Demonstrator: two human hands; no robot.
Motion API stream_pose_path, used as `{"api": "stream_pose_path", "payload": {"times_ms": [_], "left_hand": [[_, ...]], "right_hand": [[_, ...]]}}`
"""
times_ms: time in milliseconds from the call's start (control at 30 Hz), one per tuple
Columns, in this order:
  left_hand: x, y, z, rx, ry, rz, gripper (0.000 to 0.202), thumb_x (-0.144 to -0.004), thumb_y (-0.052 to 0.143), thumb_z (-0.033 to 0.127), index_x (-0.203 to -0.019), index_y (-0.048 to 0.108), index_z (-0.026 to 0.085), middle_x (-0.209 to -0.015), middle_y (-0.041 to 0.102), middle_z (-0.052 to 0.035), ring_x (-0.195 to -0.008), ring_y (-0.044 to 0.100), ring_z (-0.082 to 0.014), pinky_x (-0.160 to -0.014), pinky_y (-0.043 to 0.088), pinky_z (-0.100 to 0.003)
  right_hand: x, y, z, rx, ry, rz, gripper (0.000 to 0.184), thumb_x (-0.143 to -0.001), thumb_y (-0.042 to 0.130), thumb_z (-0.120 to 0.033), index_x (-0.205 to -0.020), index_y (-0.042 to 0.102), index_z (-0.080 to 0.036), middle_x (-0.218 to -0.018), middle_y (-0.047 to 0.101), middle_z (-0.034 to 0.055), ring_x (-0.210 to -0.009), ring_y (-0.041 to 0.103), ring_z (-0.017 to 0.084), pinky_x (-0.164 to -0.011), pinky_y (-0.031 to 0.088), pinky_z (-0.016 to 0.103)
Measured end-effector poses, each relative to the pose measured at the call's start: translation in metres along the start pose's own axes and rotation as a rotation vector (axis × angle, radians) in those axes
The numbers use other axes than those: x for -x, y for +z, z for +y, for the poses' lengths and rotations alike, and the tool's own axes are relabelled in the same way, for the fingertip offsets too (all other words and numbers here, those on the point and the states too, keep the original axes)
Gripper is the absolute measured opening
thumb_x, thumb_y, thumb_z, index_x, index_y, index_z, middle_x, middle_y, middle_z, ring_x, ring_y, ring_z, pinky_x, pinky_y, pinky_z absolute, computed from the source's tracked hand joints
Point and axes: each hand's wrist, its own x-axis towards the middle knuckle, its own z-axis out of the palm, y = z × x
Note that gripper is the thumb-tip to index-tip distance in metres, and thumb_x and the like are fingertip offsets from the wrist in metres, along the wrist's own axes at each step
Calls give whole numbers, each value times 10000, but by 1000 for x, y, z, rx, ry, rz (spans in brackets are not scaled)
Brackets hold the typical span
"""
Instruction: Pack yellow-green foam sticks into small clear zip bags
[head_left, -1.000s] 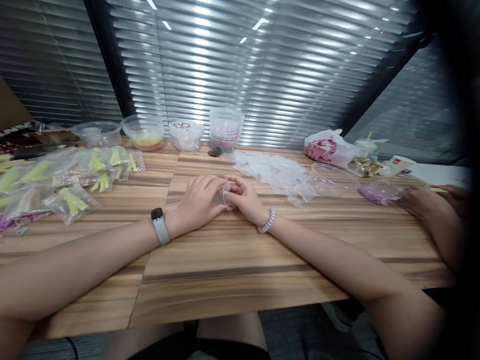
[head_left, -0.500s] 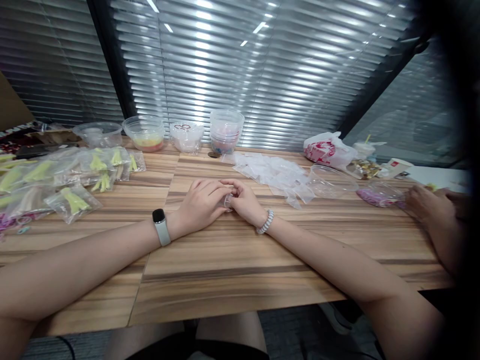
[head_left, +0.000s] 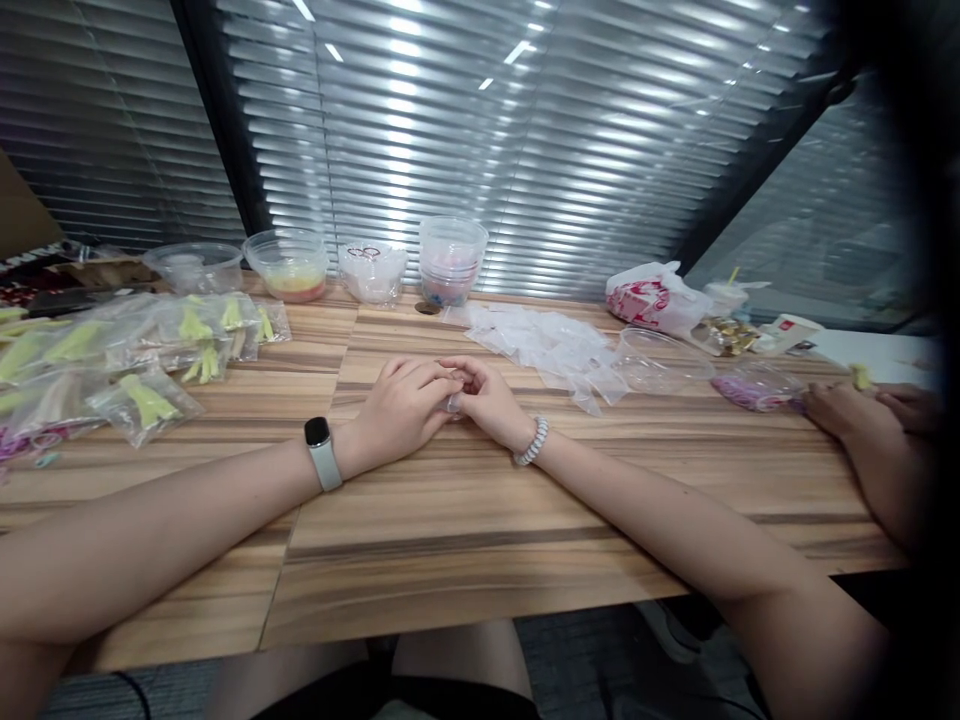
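My left hand (head_left: 401,408) and my right hand (head_left: 486,400) meet at the middle of the wooden table (head_left: 465,520). Between their fingertips they pinch a small clear plastic bag (head_left: 454,402), mostly hidden by the fingers. My left wrist carries a grey watch (head_left: 320,452), my right wrist a white bead bracelet (head_left: 532,442). A heap of empty clear bags (head_left: 551,345) lies just beyond my right hand.
Filled bags with yellow-green pieces (head_left: 142,350) cover the left of the table. Clear bowls (head_left: 289,265) and stacked tubs (head_left: 451,258) line the back edge by the blinds. At the right, another person's hands (head_left: 862,410) rest near a clear dish (head_left: 660,362) and purple items (head_left: 754,388).
My hands have closed tighter on the small bag and lowered it toward the table. The other person's hands at the right have shifted slightly.
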Motion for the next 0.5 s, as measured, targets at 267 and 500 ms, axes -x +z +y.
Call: {"api": "stream_pose_path", "payload": {"times_ms": [267, 500], "left_hand": [[-1, 0, 0, -2, -38, -56, 290, -882, 592, 278, -1161, 582, 200, -1202, 598, -26, -1131, 518, -198, -909, 353, -377], [0, 0, 2, 14, -78, -86, 357, -877, 595, 342, -1205, 583, 203, -1244, 579, -65, -1142, 517, -235, -925, 370, -406]], "right_hand": [[1, 0, 2, 7, -25, -60, 615, -638, 660, -99, -1217, 458, -148, -962, 608, 34, -721, 549, 88, -607, 453, 203], [1, 0, -1, -13, -4, -88, 650, -600, 663, -122, -1207, 442, -191, -1038, 589, 41, -769, 561, 113, -632, 468, 221]]}}
